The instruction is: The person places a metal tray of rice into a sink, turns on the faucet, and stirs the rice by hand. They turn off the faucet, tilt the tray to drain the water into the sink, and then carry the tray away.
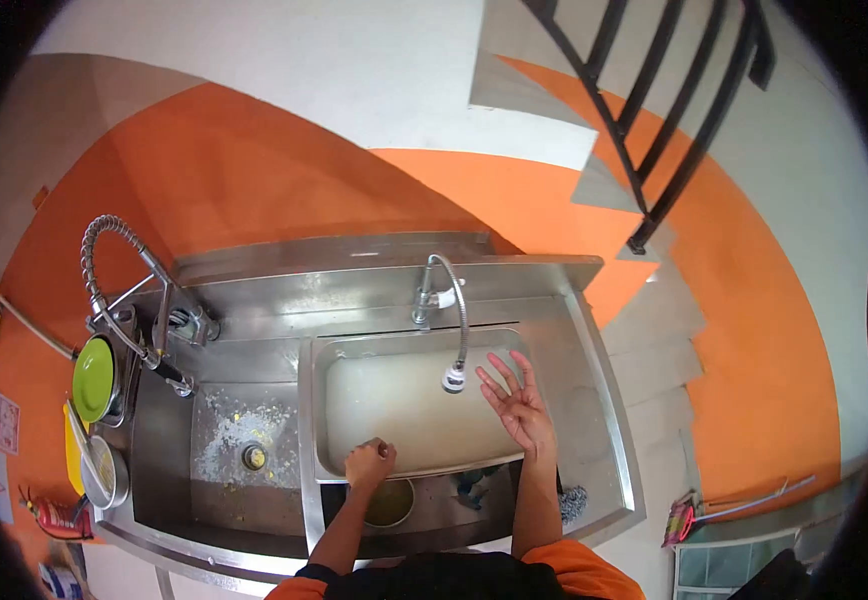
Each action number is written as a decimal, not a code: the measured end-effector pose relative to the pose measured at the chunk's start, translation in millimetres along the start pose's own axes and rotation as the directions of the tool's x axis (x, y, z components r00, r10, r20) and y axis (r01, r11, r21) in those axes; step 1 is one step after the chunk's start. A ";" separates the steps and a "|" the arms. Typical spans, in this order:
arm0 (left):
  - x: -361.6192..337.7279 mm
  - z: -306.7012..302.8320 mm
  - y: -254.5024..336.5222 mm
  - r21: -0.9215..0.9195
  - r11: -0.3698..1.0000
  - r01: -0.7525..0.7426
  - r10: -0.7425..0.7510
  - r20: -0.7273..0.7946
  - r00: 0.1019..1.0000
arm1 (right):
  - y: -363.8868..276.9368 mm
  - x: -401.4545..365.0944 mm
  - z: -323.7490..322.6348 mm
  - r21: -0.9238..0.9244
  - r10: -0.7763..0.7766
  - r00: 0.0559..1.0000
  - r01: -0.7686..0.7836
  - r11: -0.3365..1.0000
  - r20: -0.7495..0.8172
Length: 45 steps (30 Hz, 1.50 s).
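A large rectangular metal pan filled with cloudy whitish water sits across the right sink basin. Over its near-left rim is my left hand, closed in a fist; whatever it may hold is hidden. My right hand is raised at the pan's right side, palm up, its fingers spread and nothing in it. Just left of those fingers, a flexible faucet hangs with its white spray head over the water. Below my left hand, a round bowl shows partly in the basin.
White and yellow food bits surround the drain in the left basin. A spring faucet reaches over that basin. On the left ledge stand a green plate and a metal bowl. A grey scrubber lies on the right.
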<state>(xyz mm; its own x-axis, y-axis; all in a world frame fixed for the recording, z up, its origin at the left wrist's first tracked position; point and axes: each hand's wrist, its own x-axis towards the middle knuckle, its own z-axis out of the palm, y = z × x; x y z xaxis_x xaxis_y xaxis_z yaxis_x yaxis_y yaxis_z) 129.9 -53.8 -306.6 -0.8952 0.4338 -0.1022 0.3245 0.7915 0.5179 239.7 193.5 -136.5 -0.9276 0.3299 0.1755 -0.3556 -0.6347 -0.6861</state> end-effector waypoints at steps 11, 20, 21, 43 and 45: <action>-7.7 -1.6 -3.9 0.092 0.996 -0.020 0.022 -0.017 1.000 | -65.9 -35.7 123.8 -0.258 0.015 0.868 0.130 0.957 0.496; -8.0 -1.0 -7.9 0.125 0.990 -0.062 0.066 -0.026 0.997 | -80.4 -40.1 171.7 -0.463 0.135 0.760 0.235 0.854 0.635; -7.9 -1.4 -7.3 0.113 0.991 -0.066 0.069 -0.018 0.997 | -82.3 -40.5 175.6 -0.522 0.161 0.757 0.264 0.811 0.633; -38.6 -30.0 0.3 0.247 0.897 -0.366 0.281 0.320 0.905 | 84.3 -89.8 -35.7 -0.989 0.254 0.966 0.074 -0.131 0.038; -39.0 -28.6 -1.4 0.252 0.892 -0.376 0.279 0.348 0.895 | 70.8 -85.4 -9.4 -0.924 0.203 0.978 -0.032 0.381 0.050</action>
<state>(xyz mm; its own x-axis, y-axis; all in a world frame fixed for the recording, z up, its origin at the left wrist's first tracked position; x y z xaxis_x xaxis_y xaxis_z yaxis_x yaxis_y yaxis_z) 155.6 -84.1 -279.0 -0.6044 0.7591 -0.2420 0.7030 0.6510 0.2862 294.8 126.9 -206.7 -0.9850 0.1587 0.0673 0.0006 0.3936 -0.9193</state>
